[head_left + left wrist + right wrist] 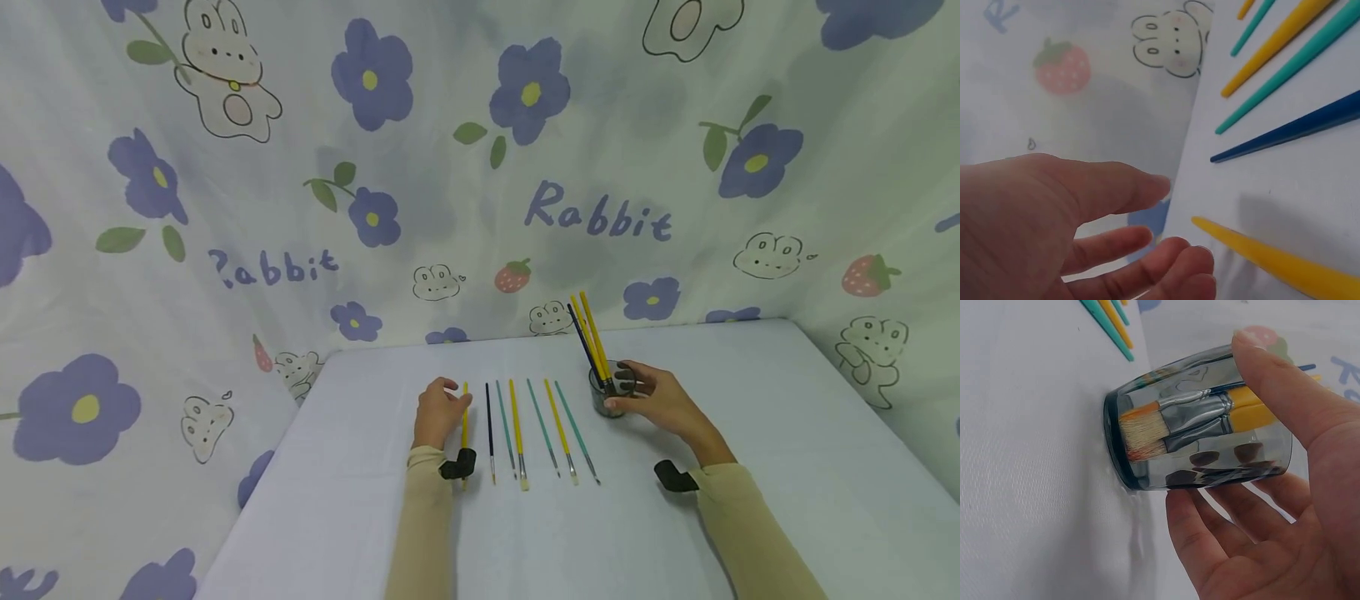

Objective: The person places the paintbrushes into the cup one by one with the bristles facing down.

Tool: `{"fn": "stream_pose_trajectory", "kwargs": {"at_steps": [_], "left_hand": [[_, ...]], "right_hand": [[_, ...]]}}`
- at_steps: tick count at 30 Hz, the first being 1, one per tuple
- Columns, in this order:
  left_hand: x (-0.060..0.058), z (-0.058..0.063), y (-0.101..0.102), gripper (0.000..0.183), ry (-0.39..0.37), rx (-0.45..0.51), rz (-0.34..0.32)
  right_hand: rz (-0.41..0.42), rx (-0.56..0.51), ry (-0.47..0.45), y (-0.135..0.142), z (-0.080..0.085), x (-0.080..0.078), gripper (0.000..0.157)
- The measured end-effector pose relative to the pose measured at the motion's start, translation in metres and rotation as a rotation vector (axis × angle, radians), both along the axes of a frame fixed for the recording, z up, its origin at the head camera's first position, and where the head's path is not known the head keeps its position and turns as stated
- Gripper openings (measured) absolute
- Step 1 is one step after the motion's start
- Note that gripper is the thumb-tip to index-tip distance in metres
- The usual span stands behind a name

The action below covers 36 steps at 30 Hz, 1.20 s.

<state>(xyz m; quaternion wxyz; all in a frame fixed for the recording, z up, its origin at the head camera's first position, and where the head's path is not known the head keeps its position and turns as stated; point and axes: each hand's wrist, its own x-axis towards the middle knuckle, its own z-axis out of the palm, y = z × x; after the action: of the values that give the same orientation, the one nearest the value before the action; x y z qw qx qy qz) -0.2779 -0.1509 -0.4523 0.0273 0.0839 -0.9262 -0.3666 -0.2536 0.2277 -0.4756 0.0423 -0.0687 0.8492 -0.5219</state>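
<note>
My right hand [670, 408] holds a clear grey glass [1175, 467] by its sides, thumb across from the fingers. Inside stand two yellow paintbrushes [592, 333] and a dark blue paintbrush [582, 340], bristles down. In the right wrist view the glass's base seems to be at the white surface; I cannot tell whether it touches. My left hand [437, 415] is beside the leftmost yellow paintbrush [1266, 256], its thumb and fingers apart. In the left wrist view nothing is between them, and that brush's handle tip lies just past the fingertips.
Right of the left hand, a row of paintbrushes lies bristles toward me: a dark blue paintbrush [490, 421], several teal and yellow ones, ending with a teal paintbrush [576, 429]. The white table [337, 517] meets a rabbit-and-flower printed cloth [450, 192] behind.
</note>
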Motion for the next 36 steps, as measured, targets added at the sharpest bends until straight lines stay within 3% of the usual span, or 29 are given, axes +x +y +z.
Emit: {"fn": "stream_pose_trajectory", "kwargs": {"at_steps": [12,26,36], "left_hand": [[0.006,0.000,0.005,0.043,-0.138,-0.081,-0.003],[0.013,0.002,0.006,0.032,-0.093,-0.128,-0.001],[0.015,-0.001,0.006,0.024,-0.059,-0.224,-0.009]], "right_hand": [[-0.002,0.003,-0.011,-0.002,0.005,0.003,0.096],[-0.007,0.003,-0.017,-0.003,0.005,0.004,0.097],[-0.005,0.009,-0.013,-0.003,0.005,0.003,0.096]]}}
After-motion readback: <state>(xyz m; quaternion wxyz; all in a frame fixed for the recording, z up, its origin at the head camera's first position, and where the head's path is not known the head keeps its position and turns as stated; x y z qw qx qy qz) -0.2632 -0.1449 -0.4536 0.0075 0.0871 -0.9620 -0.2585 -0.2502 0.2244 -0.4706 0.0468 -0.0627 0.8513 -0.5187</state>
